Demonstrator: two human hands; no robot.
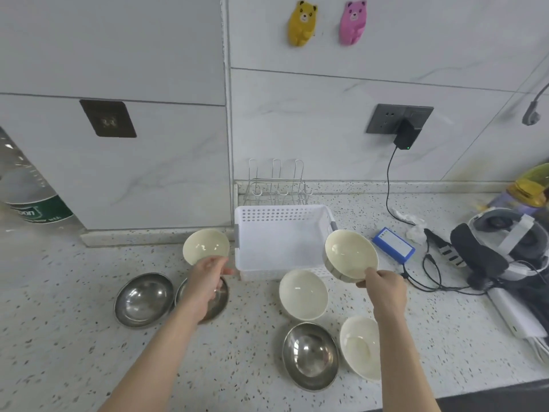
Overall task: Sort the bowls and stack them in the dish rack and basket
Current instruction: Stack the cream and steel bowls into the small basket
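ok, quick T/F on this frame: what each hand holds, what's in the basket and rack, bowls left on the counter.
1. The right hand holds a cream bowl. True.
2. The white basket already has bowls stacked in it. False: it holds no bowls.
3. The left hand grips a steel bowl. False: it holds another cream bowl by the rim.
4. Three steel bowls sit on the counter. True.
5. The wire dish rack stands in front of the basket. False: it stands behind it, by the wall.
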